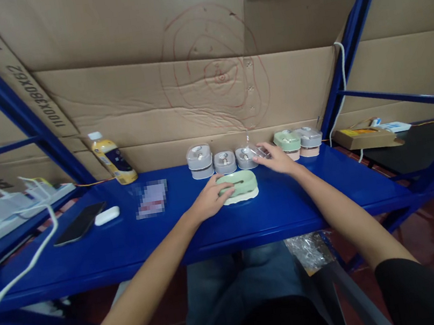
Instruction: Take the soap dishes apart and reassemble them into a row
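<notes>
My left hand (211, 198) grips the left end of a light green oblong box (244, 179), its fingers bent over the top beside a dark slot-like mark. A cream wavy-edged piece (242, 197) shows under the box. Farther back and to the right, my right hand (277, 160) is closed on a clear plastic piece (255, 151), whose exact shape is hard to make out. This piece is just above a grey box with a clear top (244, 159). Another grey box (224, 162) stands to its left, beside a stacked grey pair (200, 162).
Right of my right hand are stacked boxes, one green-topped (287, 141) and one grey-topped (308, 138). Leftward on the blue table (170, 234) are a yellow bottle (113, 159), a phone (80, 224), a white case (107, 216) and a blurred packet (152, 198). Cardboard (129, 94) stands behind.
</notes>
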### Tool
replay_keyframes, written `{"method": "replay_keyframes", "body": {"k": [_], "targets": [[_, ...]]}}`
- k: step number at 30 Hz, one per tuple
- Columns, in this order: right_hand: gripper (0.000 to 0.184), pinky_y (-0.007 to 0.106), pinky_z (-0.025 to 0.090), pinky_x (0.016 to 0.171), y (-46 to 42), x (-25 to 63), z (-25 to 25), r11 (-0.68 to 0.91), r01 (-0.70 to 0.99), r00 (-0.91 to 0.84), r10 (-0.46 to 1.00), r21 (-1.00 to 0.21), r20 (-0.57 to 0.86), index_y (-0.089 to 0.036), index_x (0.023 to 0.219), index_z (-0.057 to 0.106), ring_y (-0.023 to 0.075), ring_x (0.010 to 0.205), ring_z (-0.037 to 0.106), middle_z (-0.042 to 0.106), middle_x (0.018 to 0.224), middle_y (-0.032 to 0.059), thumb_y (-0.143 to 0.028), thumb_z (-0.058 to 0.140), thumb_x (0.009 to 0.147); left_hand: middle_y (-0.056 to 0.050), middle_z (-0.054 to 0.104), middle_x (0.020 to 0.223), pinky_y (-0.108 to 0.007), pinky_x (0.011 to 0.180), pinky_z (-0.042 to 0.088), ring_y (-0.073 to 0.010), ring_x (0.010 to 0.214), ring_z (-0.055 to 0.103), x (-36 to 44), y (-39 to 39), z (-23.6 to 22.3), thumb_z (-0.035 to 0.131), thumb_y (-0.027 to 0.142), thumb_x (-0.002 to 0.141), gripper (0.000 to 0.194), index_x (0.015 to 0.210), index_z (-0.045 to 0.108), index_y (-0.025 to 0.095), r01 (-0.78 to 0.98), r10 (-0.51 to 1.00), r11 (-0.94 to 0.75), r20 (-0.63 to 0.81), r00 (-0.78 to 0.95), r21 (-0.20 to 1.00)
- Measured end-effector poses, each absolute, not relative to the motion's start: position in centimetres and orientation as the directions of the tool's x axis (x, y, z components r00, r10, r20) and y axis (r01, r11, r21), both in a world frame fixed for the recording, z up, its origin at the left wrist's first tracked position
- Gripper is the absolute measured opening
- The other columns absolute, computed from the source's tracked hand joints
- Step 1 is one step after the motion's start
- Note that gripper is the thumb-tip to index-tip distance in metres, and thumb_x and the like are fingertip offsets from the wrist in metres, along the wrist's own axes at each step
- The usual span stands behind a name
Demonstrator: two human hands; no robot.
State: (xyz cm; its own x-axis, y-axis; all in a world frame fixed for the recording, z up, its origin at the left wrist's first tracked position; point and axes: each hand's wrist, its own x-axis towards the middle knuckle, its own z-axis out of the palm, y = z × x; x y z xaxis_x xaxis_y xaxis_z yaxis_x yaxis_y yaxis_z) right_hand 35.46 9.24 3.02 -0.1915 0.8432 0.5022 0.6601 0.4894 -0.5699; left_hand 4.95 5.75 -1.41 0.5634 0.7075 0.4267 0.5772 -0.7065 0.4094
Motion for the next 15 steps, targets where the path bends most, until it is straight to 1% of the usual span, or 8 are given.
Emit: {"method": "replay_keyframes", "body": {"k": [2, 4, 7, 10, 12, 15], "targets": [[0.062, 0.048, 0.057, 0.094, 9.3, 35.3, 2.9, 0.498, 0.665, -0.203, 0.838, -0.557, 0.506, -0.018, 0.136, 0.062, 0.0306, 0.103, 0.071, 0.073, 0.125, 0.0148, -0.058, 0.071, 0.088, -0.015, 0.057, 0.139, -0.051, 0.120, 0.043, -0.0333, 0.136, 0.055, 4.6, 6.2, -1.5, 0.039, 0.052, 0.105, 0.052, 0.124, 0.075, 0.018, 0.588, 0.725, -0.686, 0.471, 0.503, 0.428], [0.062, 0.047, 0.057, 0.093, 9.3, 35.4, 2.9, 0.499, 0.663, -0.200, 0.836, -0.558, 0.511, -0.019, 0.136, 0.062, 0.0304, 0.102, 0.071, 0.073, 0.124, 0.0146, -0.059, 0.069, 0.089, -0.015, 0.061, 0.136, -0.050, 0.117, 0.046, -0.0319, 0.130, 0.059, 4.1, 6.8, -1.4, 0.036, 0.051, 0.106, 0.054, 0.119, 0.075, 0.017, 0.600, 0.737, -0.665, 0.523, 0.429, 0.445], [0.063, 0.045, 0.057, 0.089, 9.3, 35.6, 3.0, 0.491, 0.655, -0.180, 0.840, -0.574, 0.513, -0.019, 0.136, 0.061, 0.0292, 0.099, 0.071, 0.074, 0.121, 0.0134, -0.062, 0.067, 0.090, -0.014, 0.065, 0.130, -0.049, 0.115, 0.047, -0.0321, 0.128, 0.059, 3.2, 7.4, -1.2, 0.034, 0.052, 0.106, 0.055, 0.114, 0.075, 0.016, 0.633, 0.739, -0.633, 0.590, 0.324, 0.446], [0.062, 0.043, 0.057, 0.087, 9.5, 35.8, 3.0, 0.499, 0.651, -0.177, 0.833, -0.572, 0.524, -0.020, 0.134, 0.062, 0.0281, 0.098, 0.071, 0.075, 0.116, 0.0115, -0.064, 0.064, 0.092, -0.016, 0.064, 0.129, -0.049, 0.115, 0.047, -0.0328, 0.129, 0.059, 2.7, 7.3, -0.9, 0.031, 0.053, 0.106, 0.058, 0.114, 0.075, 0.015, 0.669, 0.747, -0.597, 0.612, 0.260, 0.443], [0.060, 0.042, 0.057, 0.087, 9.5, 35.9, 2.9, 0.505, 0.650, -0.180, 0.828, -0.568, 0.531, -0.020, 0.134, 0.062, 0.0276, 0.097, 0.071, 0.076, 0.115, 0.0109, -0.065, 0.062, 0.093, -0.017, 0.061, 0.133, -0.050, 0.116, 0.046, -0.0329, 0.130, 0.058, 2.7, 6.9, -0.8, 0.031, 0.052, 0.106, 0.059, 0.117, 0.074, 0.014, 0.679, 0.750, -0.595, 0.601, 0.276, 0.430], [0.059, 0.043, 0.057, 0.087, 9.6, 35.8, 2.7, 0.511, 0.653, -0.189, 0.824, -0.559, 0.534, -0.021, 0.135, 0.061, 0.0273, 0.097, 0.071, 0.075, 0.116, 0.0114, -0.064, 0.061, 0.095, -0.016, 0.056, 0.141, -0.049, 0.120, 0.043, -0.0325, 0.136, 0.054, 3.4, 6.0, -0.9, 0.035, 0.050, 0.106, 0.054, 0.119, 0.074, 0.016, 0.670, 0.730, -0.645, 0.556, 0.397, 0.367]]}}
